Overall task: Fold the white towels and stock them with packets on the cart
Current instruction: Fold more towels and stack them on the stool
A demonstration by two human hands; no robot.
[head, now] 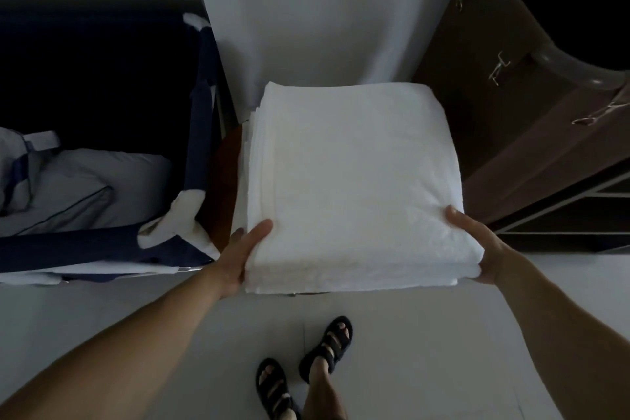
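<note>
Filling the middle of the view, a stack of folded white towels (354, 181) is seen, square in outline, with a soft, nubbed terry surface and layered edges showing along its 9 o'clock side. The stack is gripped at its near corners. The left hand (238, 259) is clamped at 7 o'clock, thumb laid on top and fingers tucked under. The right hand (477, 249) is clamped at 5 o'clock, thumb on top and fingers hidden beneath. At 9 o'clock a navy fabric bin (197, 133) with white corner patches is seen, and crumpled pale linen (85, 187) lies inside it. At 2 o'clock a dark brown wooden cabinet (511, 95) is seen. Black strapped sandals (327, 348) are worn on the smooth pale floor (409, 334) at 6 o'clock.
</note>
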